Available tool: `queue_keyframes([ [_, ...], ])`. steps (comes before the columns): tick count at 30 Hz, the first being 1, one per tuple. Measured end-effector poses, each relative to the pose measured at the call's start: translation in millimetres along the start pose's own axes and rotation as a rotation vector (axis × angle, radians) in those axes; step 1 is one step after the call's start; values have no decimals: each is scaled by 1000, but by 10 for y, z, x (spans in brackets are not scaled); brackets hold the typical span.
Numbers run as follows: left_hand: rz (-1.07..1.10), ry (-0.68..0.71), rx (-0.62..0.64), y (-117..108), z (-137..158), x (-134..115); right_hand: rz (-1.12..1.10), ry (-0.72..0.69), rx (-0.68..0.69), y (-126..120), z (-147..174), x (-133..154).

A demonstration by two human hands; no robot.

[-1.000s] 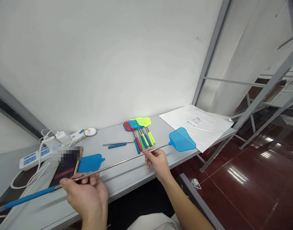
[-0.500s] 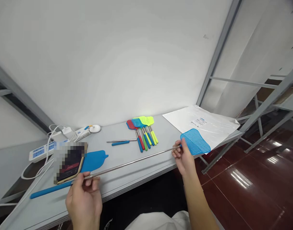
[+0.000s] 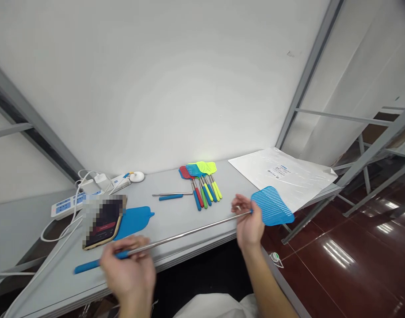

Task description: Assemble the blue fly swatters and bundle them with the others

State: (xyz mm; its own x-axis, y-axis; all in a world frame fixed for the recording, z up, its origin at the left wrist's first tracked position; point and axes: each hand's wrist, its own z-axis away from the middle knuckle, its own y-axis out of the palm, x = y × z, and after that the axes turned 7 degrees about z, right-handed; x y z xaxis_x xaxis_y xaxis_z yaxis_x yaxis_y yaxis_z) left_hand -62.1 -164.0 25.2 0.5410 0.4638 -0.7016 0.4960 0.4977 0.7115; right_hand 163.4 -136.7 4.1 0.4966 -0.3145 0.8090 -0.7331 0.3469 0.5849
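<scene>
A blue fly swatter with a long metal rod stretches between my hands, above the table's front edge. My left hand is closed round its blue handle, near where the rod begins. At the other end my right hand supports the neck beside the mesh head, thumb against it and fingers loosely curled. Behind the rod lies a loose blue swatter head, partly covered by a phone. Farther back are a separate metal rod and a blue handle.
Several red, blue, green and yellow fly swatters lie in a row near the wall. A white plastic-wrapped packet covers the table's right end. A power strip with white cables sits at the left.
My left hand has shifted right and now grips the handle instead of the rod. The fingers of my right hand have loosened at the neck. The view has shifted slightly.
</scene>
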Motion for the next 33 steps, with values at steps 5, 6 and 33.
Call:
queue_keyframes([
  [5,-7,-89,292,374,692,514,52,120,165,384,460,-305],
  [6,-9,-103,330,422,784,581,63,139,186,407,512,-333],
  [33,-381,-312,445,-62,420,334,363,88,540,293,574,-328],
])
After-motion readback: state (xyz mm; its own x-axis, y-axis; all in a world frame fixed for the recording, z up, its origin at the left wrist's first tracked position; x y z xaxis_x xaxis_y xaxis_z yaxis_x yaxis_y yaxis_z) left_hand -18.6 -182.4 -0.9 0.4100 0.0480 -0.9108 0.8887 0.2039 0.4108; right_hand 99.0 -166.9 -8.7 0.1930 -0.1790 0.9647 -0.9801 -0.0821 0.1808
